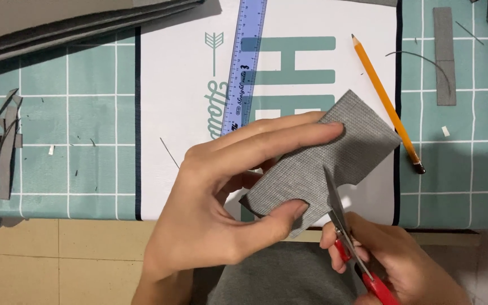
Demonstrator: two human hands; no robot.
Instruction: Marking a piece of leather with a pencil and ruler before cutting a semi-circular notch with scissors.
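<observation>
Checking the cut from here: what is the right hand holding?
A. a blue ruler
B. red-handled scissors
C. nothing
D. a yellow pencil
B: the right hand holds red-handled scissors, blades at the grey fabric pinched in the left hand; pencil and ruler lie untouched.

One ruler [243,68], one pencil [387,101], one scissors [348,234], one held fabric piece [326,164], perhaps several scrap strips [4,141].

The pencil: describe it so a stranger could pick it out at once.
Start at the white printed sheet lying on the teal grid cutting mat. Along that sheet's right edge lies the long orange wooden pencil, slanting, sharpened tip away from the person. Unlike the translucent blue plastic ruler nearby, it is thin, round and dark-ended.
</observation>
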